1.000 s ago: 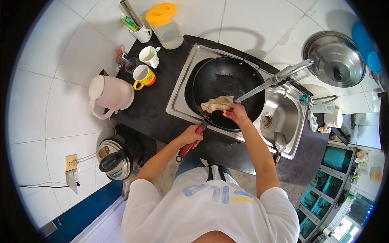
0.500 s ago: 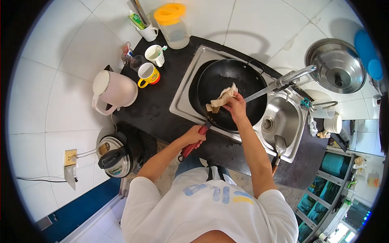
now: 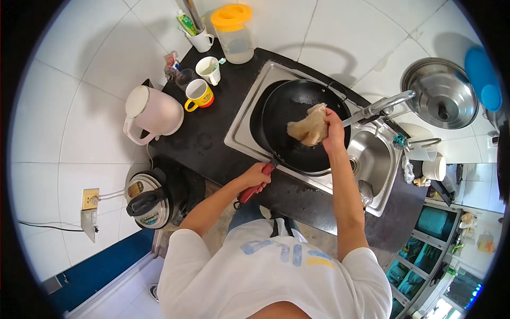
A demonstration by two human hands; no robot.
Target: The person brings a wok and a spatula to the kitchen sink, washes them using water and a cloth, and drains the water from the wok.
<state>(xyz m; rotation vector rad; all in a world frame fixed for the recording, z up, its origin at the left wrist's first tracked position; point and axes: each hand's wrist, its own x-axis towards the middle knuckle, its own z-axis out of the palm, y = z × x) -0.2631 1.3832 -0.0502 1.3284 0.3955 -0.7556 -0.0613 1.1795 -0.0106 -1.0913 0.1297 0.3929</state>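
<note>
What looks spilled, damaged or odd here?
Nothing looks toppled or broken. Pale specks mark the dark counter in front of the sink, perhaps splashes. Left hand grips the pan handle; right hand holds a cloth.

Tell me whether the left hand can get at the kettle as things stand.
Not just now, it seems: the left hand is closed around the pan handle. Once freed, probably, perhaps with a stretch, since only counter lies between it and the kettle.

Pink kettle (image 3: 162, 114) nr yel mug (image 3: 201, 95); yel-lid jug (image 3: 235, 45)
</note>
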